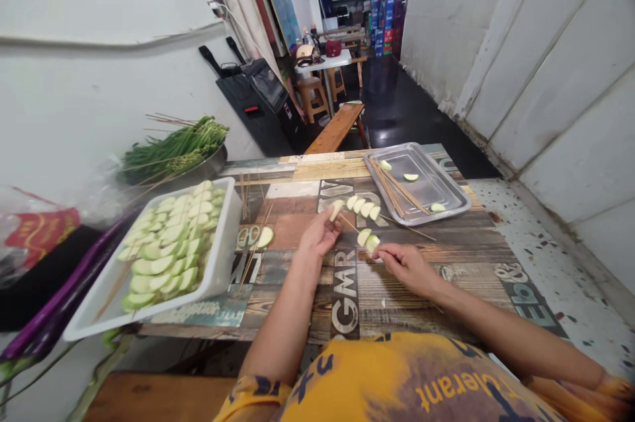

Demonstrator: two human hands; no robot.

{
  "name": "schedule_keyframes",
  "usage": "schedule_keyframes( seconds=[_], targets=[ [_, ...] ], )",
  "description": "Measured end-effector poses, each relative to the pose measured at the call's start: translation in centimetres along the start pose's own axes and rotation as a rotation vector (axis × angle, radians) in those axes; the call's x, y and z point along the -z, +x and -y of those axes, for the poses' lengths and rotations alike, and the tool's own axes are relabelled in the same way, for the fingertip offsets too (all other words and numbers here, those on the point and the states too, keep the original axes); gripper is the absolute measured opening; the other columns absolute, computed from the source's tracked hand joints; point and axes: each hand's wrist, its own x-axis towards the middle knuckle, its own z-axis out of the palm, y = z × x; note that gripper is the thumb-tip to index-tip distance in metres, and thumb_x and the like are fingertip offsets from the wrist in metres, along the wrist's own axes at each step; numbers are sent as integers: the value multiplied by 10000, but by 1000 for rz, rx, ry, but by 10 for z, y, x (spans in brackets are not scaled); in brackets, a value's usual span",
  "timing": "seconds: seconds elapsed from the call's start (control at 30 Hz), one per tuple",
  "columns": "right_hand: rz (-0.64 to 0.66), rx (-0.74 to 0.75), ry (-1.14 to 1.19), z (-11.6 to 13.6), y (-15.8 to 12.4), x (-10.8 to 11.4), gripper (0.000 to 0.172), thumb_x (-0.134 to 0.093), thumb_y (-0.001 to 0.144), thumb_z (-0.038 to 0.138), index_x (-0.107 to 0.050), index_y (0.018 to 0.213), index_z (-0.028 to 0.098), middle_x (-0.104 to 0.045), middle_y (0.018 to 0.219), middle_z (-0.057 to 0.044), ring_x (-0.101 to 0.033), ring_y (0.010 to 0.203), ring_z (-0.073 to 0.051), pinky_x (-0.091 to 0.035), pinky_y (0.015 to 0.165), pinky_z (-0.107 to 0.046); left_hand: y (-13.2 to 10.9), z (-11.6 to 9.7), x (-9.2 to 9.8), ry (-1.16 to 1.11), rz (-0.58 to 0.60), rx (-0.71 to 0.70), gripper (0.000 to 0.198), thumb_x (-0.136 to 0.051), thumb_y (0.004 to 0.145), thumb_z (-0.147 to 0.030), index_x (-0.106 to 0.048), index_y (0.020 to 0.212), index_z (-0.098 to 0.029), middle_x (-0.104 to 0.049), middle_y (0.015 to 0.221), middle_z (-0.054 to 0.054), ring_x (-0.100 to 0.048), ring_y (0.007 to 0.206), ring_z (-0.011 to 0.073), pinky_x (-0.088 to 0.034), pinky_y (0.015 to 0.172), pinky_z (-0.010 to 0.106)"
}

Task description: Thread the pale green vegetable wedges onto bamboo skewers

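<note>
Between the fingers of my left hand [321, 231] is a pale green-edged vegetable slice [336, 210]. My right hand [404, 265] is closed on a thin wooden skewer [349, 222] that carries two slices [368, 240] close to my fingers. The skewer's far end points toward the slice in my left hand. Just beyond my hands, a row of slices [364, 207] lies on the patterned table [297, 283]. A metal tray [436, 177] at the right back holds loose skewers [391, 190] and a few slices.
A white tub [228, 237] of stacked slices stands at the left, with a metal bowl [213, 167] of green vegetables behind it. Scissors [245, 243], skewers and one slice lie beside the tub. Purple eggplants [59, 303] are at the far left; a wooden bench [337, 127] stands beyond.
</note>
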Motion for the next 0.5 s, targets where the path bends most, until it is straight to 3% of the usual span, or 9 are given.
schedule_keyframes(
  seconds=[0.5],
  targets=[
    [-2,0,33,1,-1,0,302,-391,856,306,-629,809,128,-513,550,3,-466,542,-117,-337,513,-207,1,1,-1,25,0,-69,101,-594,755,-117,-634,845,-92,-659,762,54,-589,611,75,-471,535,155]
  ],
)
